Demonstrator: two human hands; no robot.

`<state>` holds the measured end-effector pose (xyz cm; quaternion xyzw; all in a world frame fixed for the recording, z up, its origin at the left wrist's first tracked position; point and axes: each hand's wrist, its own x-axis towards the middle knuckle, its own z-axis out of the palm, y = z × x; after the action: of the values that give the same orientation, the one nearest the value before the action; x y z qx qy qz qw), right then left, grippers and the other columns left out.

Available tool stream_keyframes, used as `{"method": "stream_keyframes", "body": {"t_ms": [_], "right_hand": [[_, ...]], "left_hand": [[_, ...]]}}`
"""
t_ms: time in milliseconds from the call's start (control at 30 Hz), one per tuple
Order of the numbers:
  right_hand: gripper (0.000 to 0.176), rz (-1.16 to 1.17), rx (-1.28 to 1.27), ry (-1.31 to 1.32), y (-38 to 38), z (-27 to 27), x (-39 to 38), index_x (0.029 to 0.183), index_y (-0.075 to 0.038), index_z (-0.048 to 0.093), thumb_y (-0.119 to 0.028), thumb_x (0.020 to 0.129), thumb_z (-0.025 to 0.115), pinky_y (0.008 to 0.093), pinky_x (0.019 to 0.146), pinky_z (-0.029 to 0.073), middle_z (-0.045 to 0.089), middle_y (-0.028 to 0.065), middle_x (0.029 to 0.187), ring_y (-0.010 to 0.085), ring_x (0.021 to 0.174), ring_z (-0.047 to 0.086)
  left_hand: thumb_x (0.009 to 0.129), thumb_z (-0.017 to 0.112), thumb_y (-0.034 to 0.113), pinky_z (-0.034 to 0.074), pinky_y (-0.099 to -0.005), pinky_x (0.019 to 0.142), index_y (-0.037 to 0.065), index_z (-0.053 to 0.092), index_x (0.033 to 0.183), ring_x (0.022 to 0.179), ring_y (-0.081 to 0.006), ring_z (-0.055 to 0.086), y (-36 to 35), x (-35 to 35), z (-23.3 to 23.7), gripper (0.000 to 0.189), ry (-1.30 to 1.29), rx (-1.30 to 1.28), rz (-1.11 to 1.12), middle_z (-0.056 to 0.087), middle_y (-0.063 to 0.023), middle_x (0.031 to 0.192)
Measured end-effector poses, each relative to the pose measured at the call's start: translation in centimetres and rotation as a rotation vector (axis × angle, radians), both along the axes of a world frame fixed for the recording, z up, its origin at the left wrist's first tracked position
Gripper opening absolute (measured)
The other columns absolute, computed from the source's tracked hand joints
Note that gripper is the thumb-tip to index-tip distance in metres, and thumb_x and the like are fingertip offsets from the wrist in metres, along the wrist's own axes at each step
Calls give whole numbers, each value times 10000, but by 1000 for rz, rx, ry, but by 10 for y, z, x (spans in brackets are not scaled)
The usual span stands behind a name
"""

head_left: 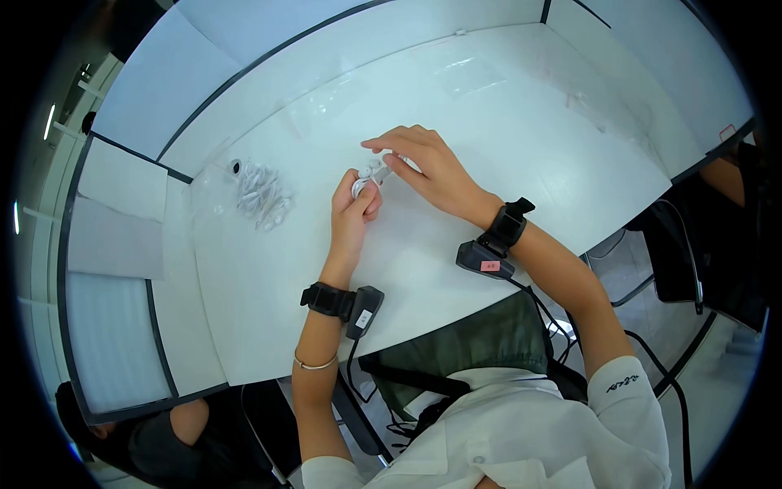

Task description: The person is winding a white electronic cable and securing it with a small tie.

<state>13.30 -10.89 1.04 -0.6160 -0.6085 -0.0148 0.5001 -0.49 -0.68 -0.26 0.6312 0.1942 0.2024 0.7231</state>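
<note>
My left hand (pixel 353 201) is closed around a small bundle of white wired earphones (pixel 365 180), with a coil of the cord showing by the thumb. Just above and to the right, my right hand (pixel 428 167) reaches over the bundle, palm down. Its fingers stretch out to the left and its thumb is apart from them, the thumb tip right at the earphones. To the left on the white table lies a loose pile of white cords (pixel 262 194), with a small black round thing (pixel 236 166) at its upper end.
White partition panels (pixel 358 61) border the table (pixel 456 261) at the back and sides. Clear plastic film (pixel 468 77) lies towards the back. Wrist-worn black devices (pixel 507 226) trail cables towards my lap. Other people sit beyond the partitions at lower left and far right.
</note>
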Motion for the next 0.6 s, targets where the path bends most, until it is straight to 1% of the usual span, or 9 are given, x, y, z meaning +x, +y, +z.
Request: {"method": "stream_keyframes", "body": {"t_ms": [100,200,300,400,433,500,600], "right_hand": [[231,-10,-59,-36,-3,1,-2,1083,-109,632,-104,895,498,320,809,351,613,32,962,189,839,494],[201,-8,-89,-79,-2,-5,0,1030,-117,652,-137,898,502,336,829,345,607,16,942,196,848,502],[193,16,-87,-59,-4,-4,2,1035,-112,651,-138,882,536,321,817,351,622,21,930,188,824,487],[156,45,-95,85,-3,-1,2,945,-117,671,-212,857,583,328,815,358,626,13,880,201,833,502],[156,63,-50,118,-1,-4,3,920,-123,673,-235,820,629,328,808,364,633,14,861,203,829,503],[155,70,-109,130,-3,-1,2,911,-127,673,-232,798,650,328,807,365,635,15,869,201,831,504],[153,54,-123,114,-4,1,-2,906,-147,655,-220,772,672,331,831,347,619,-5,856,191,856,506]], "left_hand": [[920,476,137,199,-201,463,93,407,800,519,-31,269,2,-1,-1,145,-4,20,-32,363,42,601],[917,475,142,195,-201,467,93,418,803,520,-33,266,1,-2,2,136,6,8,-51,357,43,601],[915,468,156,194,-201,476,89,437,821,525,-37,266,1,-3,4,120,2,-105,-44,348,47,603],[916,452,160,197,-201,483,78,467,860,530,-39,265,5,-4,2,100,-18,-119,-72,339,49,605],[917,445,154,200,-203,487,65,493,901,538,-39,270,6,-4,0,102,-25,-121,-75,337,50,612],[904,444,141,205,-212,494,18,510,1016,555,-48,285,8,-6,0,179,-19,-123,-81,345,47,641],[906,454,137,218,-211,497,11,509,1044,562,-49,296,10,-6,-1,194,-16,-136,-67,361,48,655]]}}
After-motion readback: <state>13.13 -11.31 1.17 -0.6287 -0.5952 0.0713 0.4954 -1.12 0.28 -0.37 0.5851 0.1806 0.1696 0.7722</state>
